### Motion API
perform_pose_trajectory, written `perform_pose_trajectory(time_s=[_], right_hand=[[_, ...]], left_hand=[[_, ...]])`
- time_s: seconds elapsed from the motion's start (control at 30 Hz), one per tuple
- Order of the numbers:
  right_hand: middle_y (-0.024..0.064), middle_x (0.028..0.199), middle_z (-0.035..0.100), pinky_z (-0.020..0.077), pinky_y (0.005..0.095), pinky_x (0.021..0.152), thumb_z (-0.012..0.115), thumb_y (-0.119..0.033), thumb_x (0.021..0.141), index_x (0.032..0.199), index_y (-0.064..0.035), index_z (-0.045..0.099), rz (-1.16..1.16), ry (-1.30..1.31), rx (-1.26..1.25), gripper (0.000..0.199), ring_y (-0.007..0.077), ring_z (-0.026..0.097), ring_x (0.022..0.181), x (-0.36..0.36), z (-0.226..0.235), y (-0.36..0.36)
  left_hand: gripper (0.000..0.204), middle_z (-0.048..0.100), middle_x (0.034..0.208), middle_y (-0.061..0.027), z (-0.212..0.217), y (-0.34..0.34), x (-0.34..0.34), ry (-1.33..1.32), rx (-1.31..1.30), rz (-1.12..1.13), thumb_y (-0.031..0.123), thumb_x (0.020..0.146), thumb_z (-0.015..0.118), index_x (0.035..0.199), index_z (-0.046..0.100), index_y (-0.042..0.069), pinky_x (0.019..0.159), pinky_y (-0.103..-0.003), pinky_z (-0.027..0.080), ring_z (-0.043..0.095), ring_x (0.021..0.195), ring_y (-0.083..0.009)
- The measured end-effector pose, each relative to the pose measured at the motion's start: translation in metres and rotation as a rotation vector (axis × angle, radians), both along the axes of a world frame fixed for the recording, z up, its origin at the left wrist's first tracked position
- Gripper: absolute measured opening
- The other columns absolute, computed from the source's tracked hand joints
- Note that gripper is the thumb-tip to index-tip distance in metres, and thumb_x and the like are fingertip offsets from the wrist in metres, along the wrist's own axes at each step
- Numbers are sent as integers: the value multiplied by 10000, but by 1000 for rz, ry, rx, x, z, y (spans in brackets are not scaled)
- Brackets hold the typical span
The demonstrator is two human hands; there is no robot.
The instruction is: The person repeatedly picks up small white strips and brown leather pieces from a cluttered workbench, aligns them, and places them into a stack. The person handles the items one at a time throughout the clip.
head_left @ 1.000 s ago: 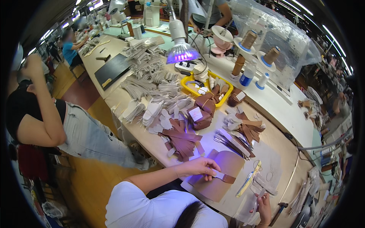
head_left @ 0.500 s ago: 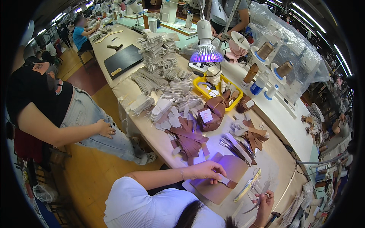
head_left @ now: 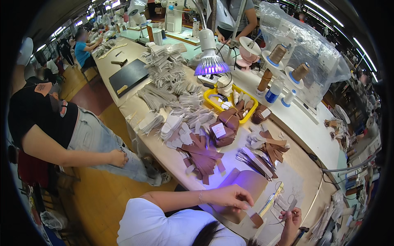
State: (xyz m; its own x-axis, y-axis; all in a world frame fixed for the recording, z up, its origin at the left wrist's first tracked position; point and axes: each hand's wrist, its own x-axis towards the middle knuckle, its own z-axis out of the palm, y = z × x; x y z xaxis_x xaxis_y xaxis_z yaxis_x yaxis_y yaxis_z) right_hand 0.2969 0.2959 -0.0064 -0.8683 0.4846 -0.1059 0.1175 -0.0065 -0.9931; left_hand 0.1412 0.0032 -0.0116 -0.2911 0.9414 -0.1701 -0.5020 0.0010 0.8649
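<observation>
My left hand (head_left: pixel 233 197) pinches the pale end of a short leather strip (head_left: pixel 257 220), whose brown end points to the lower right. Beneath that hand lies a curled brown sheet (head_left: pixel 251 187) on the table. My right hand (head_left: pixel 293 220) is closed on a slim grey strip (head_left: pixel 291 205), held upright between the fingers. Between the two hands, a long yellow tool (head_left: pixel 272 197) lies on the table. Beyond the sheet are a fanned pile of brown strips (head_left: pixel 202 158) and a bundle of dark, pale-edged strips (head_left: pixel 256 162).
A lit lamp (head_left: pixel 211 63) hangs over the table. Behind the strips stand a yellow basket (head_left: pixel 245 119), wrapped brown bundles (head_left: pixel 225 130) and tall stacks of pale pieces (head_left: pixel 164 67). Thread cones (head_left: pixel 277 54) line the far side. A person (head_left: pixel 53 123) stands at the left; a hammer (head_left: pixel 303 231) lies right.
My left hand has shifted right with its strip, now closer to the right hand. The grey strip in my right hand has turned more upright. The whole view has shifted slightly.
</observation>
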Motion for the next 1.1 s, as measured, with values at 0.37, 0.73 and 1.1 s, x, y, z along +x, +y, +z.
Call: perform_pose_trajectory(time_s=[0.37,0.73,1.1], right_hand=[[107,781,640,500,255,623,583,-110,914,1018,-27,495,51,-4,3,159,150,599,625,-16,-6,-9],[105,792,637,512,262,626,578,-114,917,998,-27,501,68,26,-4,142,149,605,637,-15,3,-19],[142,816,657,504,264,650,602,-111,902,1001,-2,506,60,23,-90,175,157,602,646,-20,13,-34]], left_hand=[[256,625,809,-34,-20,-24,-6,31,-239,149,139,901,615,1107,590,-12,620,-215,492,605,676,-85],[271,635,861,-58,-27,-22,-4,-33,-205,169,121,886,634,1110,586,-23,648,-237,516,624,734,-109],[261,639,877,-65,-33,-25,-3,-52,-189,181,104,878,642,1100,591,-24,666,-250,529,633,751,-123]])
